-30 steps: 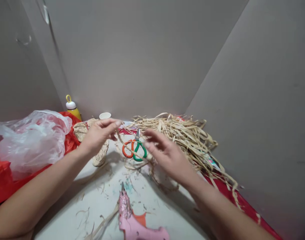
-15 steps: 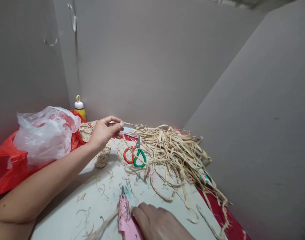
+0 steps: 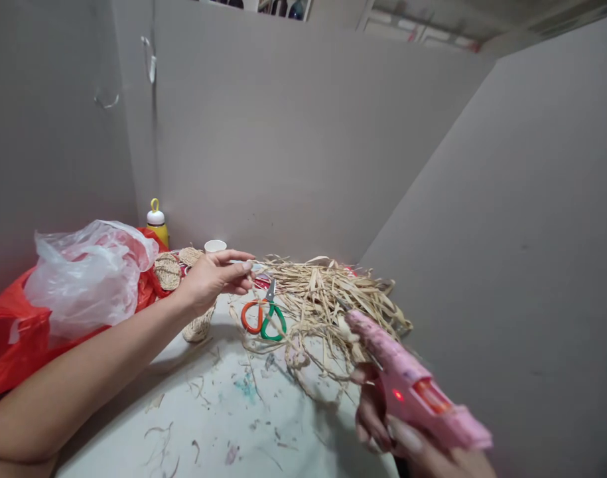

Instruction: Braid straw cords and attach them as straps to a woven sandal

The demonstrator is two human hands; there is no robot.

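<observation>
The one view comes from a camera on the person's head, facing forward and down across the counter (image 3: pixel 223 411) into the corner where the grey walls (image 3: pixel 283 146) meet. It sits close to the work: the left hand (image 3: pixel 211 279) shows mid-frame on an arm that enters from the lower left edge. The right hand (image 3: pixel 397 425) with the glue gun (image 3: pixel 407 385) lies blurred, nearest the lens, at the lower right edge. The wall tops run along the upper edge.

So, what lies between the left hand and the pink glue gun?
Head view: orange-and-green scissors and loose straw strips, left of the glue gun.
</observation>
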